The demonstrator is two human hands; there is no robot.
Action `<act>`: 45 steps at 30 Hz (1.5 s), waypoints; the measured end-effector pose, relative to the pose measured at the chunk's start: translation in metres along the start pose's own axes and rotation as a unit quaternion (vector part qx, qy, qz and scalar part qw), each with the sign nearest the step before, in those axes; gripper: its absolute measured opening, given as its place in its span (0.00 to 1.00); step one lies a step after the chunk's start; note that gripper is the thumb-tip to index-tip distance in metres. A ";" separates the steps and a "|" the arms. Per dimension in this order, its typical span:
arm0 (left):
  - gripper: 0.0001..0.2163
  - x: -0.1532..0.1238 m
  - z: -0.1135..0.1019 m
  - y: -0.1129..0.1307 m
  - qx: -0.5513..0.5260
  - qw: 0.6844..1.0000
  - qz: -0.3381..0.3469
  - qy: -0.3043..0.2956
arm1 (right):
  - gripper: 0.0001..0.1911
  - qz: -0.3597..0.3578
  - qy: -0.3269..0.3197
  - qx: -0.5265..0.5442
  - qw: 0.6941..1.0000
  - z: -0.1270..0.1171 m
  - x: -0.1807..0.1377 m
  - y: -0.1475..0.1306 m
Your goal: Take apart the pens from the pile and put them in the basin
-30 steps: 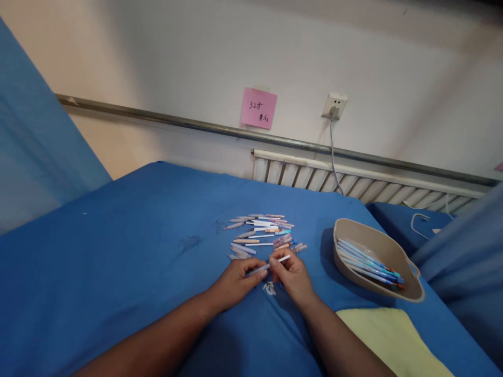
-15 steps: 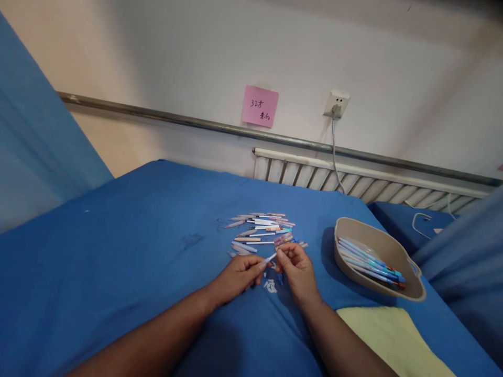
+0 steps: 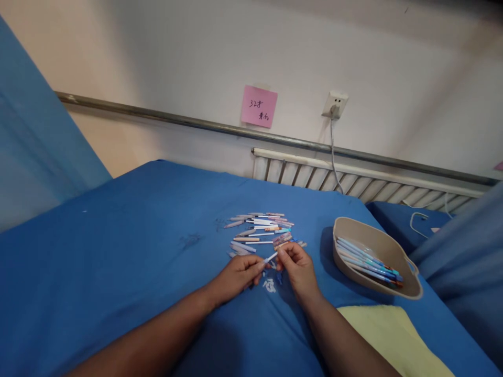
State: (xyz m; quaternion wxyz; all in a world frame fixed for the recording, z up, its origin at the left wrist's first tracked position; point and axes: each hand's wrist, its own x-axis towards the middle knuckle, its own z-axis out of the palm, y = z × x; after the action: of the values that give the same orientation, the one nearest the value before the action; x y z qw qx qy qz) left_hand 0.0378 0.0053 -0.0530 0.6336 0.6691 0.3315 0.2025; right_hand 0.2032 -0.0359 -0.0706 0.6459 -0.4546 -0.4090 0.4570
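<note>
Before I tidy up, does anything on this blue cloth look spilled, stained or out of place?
Yes: dark smudges mark the blue cloth left of the pen parts, possibly ink, breaking up its plain blue. Small white pieces lie jumbled, unlike the roughly aligned pen parts.

The held rod [image 3: 271, 257] is white, the basket [image 3: 367, 235] tan, the cloth [image 3: 137, 251] blue. The towel [image 3: 387, 332] is pale yellow, and the note [image 3: 257, 112] pink with black writing
</note>
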 end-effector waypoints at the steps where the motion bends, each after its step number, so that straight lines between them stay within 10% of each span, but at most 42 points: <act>1: 0.21 0.001 -0.001 -0.001 -0.014 1.000 -0.004 0.004 | 0.13 -0.003 0.004 0.005 1.000 -0.001 0.000 -0.002; 28: 0.15 0.008 -0.012 0.000 -0.227 0.968 -0.033 0.101 | 0.14 -0.006 0.198 -0.249 0.948 -0.066 0.040 0.022; 37: 0.14 0.008 -0.012 0.000 -0.234 0.965 -0.044 0.108 | 0.12 -0.025 0.071 -0.543 0.837 -0.067 0.034 0.019; 45: 0.16 0.009 -0.013 0.000 -0.257 0.959 -0.049 0.112 | 0.06 -0.005 0.007 -0.571 0.821 -0.056 0.027 0.012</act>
State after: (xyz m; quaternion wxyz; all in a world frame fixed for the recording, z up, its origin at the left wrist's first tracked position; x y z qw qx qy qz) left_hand 0.0348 0.0209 -0.0530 0.7523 0.4398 0.3696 0.3226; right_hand 0.2600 -0.0200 -0.0931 0.2758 -0.7428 -0.5949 0.1351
